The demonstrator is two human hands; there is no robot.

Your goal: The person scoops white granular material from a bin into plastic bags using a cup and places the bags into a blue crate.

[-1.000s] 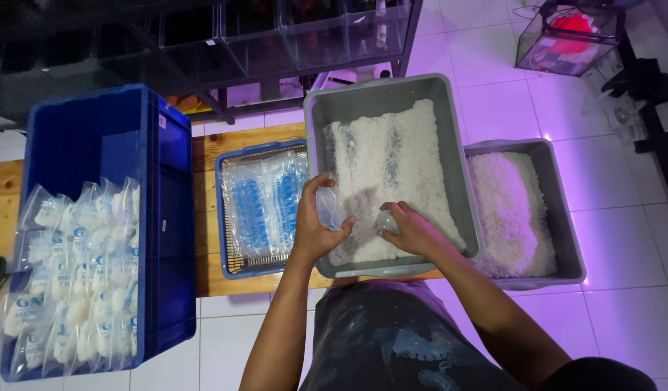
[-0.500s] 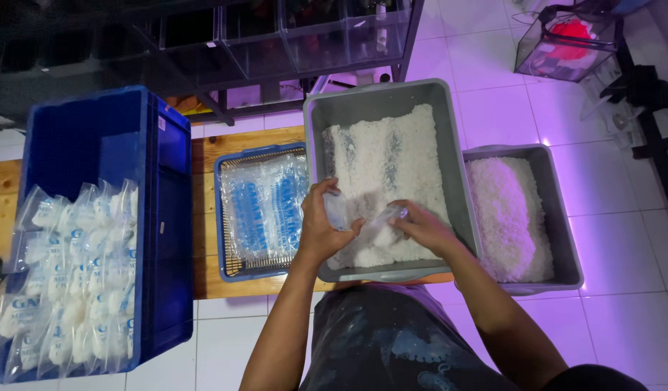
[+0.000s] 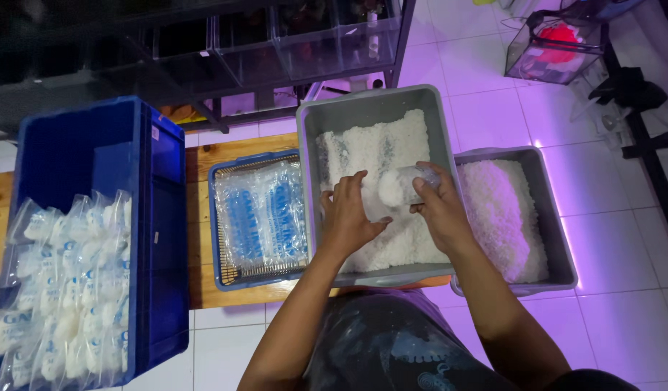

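Both hands meet over the grey tub [image 3: 334, 119] of white grains — the right hand [image 3: 441, 210] and left hand [image 3: 346, 217] grip a small clear bag [image 3: 401, 185] between them. Beneath lies a wooden bench [image 3: 203, 156]; beyond, pale floor tiles [image 3: 464, 58] in purple light.

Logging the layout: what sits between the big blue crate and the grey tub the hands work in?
In the head view, a shallow blue tray of flat empty plastic bags on the wooden bench.
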